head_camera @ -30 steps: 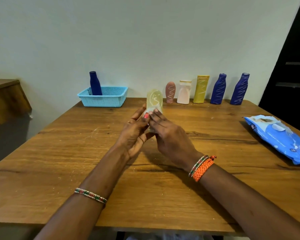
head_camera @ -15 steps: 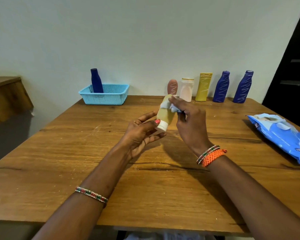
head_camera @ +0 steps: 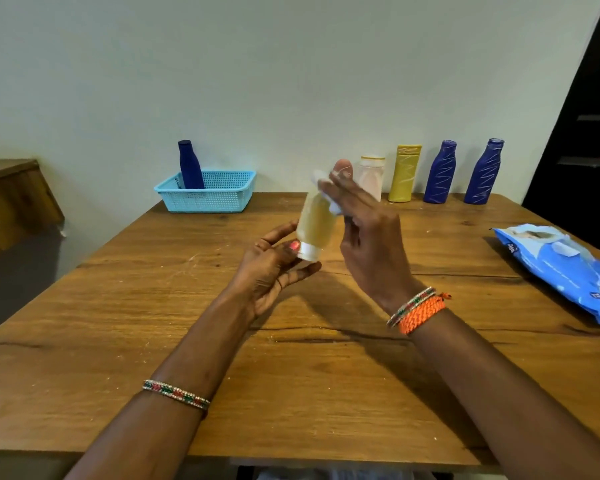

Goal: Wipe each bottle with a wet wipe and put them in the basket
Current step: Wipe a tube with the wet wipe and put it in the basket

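Note:
A pale yellow bottle (head_camera: 315,223) with a white cap pointing down is held above the table's middle. My left hand (head_camera: 274,268) grips it at the cap end. My right hand (head_camera: 364,233) presses a white wet wipe (head_camera: 328,194) against the bottle's upper end. The light blue basket (head_camera: 222,195) stands at the back left with one dark blue bottle (head_camera: 190,164) upright in it. Along the back edge stand a pale pink bottle (head_camera: 373,176), a yellow bottle (head_camera: 404,173) and two dark blue bottles (head_camera: 440,172) (head_camera: 484,171). A brownish bottle top (head_camera: 342,166) shows behind my right fingers.
A blue pack of wet wipes (head_camera: 561,265) lies at the table's right edge, its flap open. The wooden table (head_camera: 153,306) fills the foreground. A wooden ledge (head_camera: 11,199) is at the far left and a dark doorway (head_camera: 589,116) at the right.
The bottle has been lifted and tipped with its cap down. My right hand with the wipe has slid up from the bottle's lower part to its upper end.

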